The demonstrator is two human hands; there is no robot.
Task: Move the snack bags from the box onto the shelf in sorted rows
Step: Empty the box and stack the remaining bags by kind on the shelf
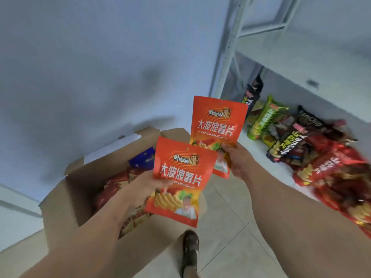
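- Snack bags, two matching orange ones, were up in our hands between the box [66, 197] and the shelf [259, 155], both clear of either.
- Our left hand [144, 189] held the nearer orange bag [180, 177] with the thumb pinching across its left edge about halfway down; that grip was closed on the bag.
- Our right hand [234, 159] held the farther orange bag [216, 125] by its lower right corner, fingers wrapped behind it, so that grip was holding too.
- We judged these pouches light, soft and crinkly, slick on the film and full of crisps that would crush; better to pinch a flat sealed edge than to squeeze the puffed middle.
- Both bags stood nearly upright, printed faces toward us, long axes running top to bottom with the hang-hole ends up, each tilted slightly.
- More packets lay in the open box, a blue packet [143, 159] among red ones.
- On the shelf sat a green bag [261, 119], a black bag [291, 143] lying aslant, and a blurred heap of red bags [337, 177]; we could not tell tidy rows there.
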